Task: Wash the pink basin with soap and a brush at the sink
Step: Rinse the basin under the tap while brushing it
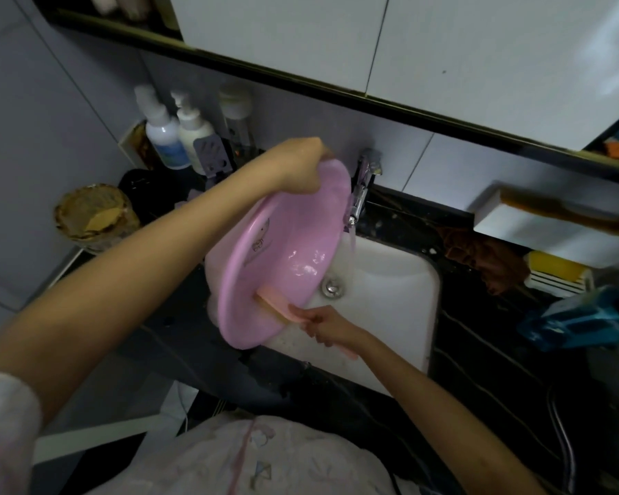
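Observation:
The pink basin stands tilted on its edge over the left side of the white sink, its wet inside facing right. My left hand grips its upper rim. My right hand holds the handle of a pink brush, whose head lies against the basin's lower inside wall. Water runs from the chrome tap down past the basin's right edge. Foam sits along the sink's left and near sides.
Pump bottles and a wicker basket stand at the back left of the dark counter. On the right are a brown cloth, a white soap rack, a yellow sponge and a blue item.

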Demonstrator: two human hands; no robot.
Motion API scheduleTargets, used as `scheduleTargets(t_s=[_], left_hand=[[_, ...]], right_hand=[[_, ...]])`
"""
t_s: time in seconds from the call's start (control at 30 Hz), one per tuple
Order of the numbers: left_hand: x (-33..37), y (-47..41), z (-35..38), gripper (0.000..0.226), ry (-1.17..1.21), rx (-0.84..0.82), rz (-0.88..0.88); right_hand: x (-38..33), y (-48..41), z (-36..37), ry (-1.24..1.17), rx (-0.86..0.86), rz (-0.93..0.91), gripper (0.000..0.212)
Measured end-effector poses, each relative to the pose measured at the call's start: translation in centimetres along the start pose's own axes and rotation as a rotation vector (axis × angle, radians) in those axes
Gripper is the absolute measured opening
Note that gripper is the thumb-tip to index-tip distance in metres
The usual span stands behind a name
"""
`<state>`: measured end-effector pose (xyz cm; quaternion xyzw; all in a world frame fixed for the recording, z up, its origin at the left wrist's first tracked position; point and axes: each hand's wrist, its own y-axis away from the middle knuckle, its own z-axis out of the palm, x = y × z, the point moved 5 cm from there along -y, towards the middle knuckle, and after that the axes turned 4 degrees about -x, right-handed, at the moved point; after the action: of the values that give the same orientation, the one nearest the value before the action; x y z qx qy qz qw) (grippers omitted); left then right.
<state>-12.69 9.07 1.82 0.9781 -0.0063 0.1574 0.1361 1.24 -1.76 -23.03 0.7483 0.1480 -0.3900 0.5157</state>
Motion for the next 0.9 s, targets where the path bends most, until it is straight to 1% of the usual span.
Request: scheduleTargets(t_s=[0.03,0.1,0.2,0.27,0.33,0.4,0.43,0.47,0.5,0.53,0.57,0.6,0.63,0.67,0.7,0.73,0.77,0.8,0.83,0.87,0.9], left_hand=[[-0.3,0.0,-0.1,0.061,0.005,-0.006,0.002],[-1.2,-0.1,-0.3,0.062,0.047,-0.014,0.004],[-3.0,-0.3,-0.5,0.066,0.172,-0.029,0.013],[-4.1,-0.1,-0.4,0.07,0.271,-0.032,0.016],[-5.3,0.0,0.0,0.072,0.384,0.002,-0.02],[-6.1,0.4,1.1,0.071,0.462,0.03,-0.073],[-6.3,0.5,1.7,0.071,0.497,0.029,-0.084],[-6.4,0.7,2.6,0.07,0.535,0.021,-0.087],[-6.5,0.8,3.4,0.069,0.559,0.015,-0.09],[-6.6,0.9,4.0,0.067,0.567,0.013,-0.096],[-6.7,0.9,4.4,0.066,0.565,0.015,-0.107],[-6.8,0.8,4.8,0.065,0.559,0.022,-0.112],[-6.8,0.6,4.8,0.065,0.546,0.03,-0.114],[-6.7,0.4,4.9,0.064,0.536,0.031,-0.112],[-6.6,0.3,4.8,0.063,0.52,0.025,-0.112],[-6.3,0.3,4.8,0.062,0.5,0.015,-0.109],[-6.1,0.1,4.7,0.06,0.478,0.0,-0.109],[-5.8,-0.1,4.6,0.058,0.456,-0.014,-0.107],[-5.5,-0.3,4.5,0.056,0.434,-0.029,-0.11],[-5.4,-0.5,4.5,0.056,0.411,-0.044,-0.12],[-5.3,-0.8,4.4,0.055,0.388,-0.058,-0.131]], right_hand=[[-0.2,-0.6,-1.1,0.072,0.074,-0.022,0.046],[-0.4,-1.7,-4.2,0.302,0.238,-0.047,0.044],[-1.7,-1.8,-8.6,0.586,0.475,-0.012,0.041],[-3.0,-1.3,-10.5,0.687,0.582,-0.013,0.041],[-3.7,-0.5,-11.6,0.787,0.621,-0.003,0.044],[-3.1,0.1,-12.2,0.897,0.601,0.016,0.039],[-2.3,0.2,-12.3,0.934,0.56,0.036,0.04],[-1.1,0.3,-12.2,0.911,0.501,0.07,0.042],[0.3,0.3,-11.9,0.822,0.419,0.115,0.039],[1.7,0.5,-11.4,0.631,0.331,0.168,0.032],[3.2,0.5,-10.6,0.38,0.25,0.21,0.025],[4.3,0.9,-9.6,0.182,0.176,0.235,0.02],[4.9,1.2,-8.8,0.068,0.099,0.2,0.018],[5.1,1.8,-8.0,0.095,0.008,0.144,0.014],[5.4,2.2,-7.4,0.143,-0.077,0.103,0.019],[5.6,2.3,-7.1,0.195,-0.139,0.095,0.031],[5.3,2.4,-7.2,0.221,-0.167,0.105,0.038],[5.3,2.1,-7.7,0.225,-0.181,0.108,0.038],[5.2,1.5,-8.4,0.225,-0.16,0.12,0.03],[4.5,1.1,-9.2,0.233,-0.108,0.129,0.02],[3.6,0.6,-10.4,0.256,-0.02,0.142,0.022]])
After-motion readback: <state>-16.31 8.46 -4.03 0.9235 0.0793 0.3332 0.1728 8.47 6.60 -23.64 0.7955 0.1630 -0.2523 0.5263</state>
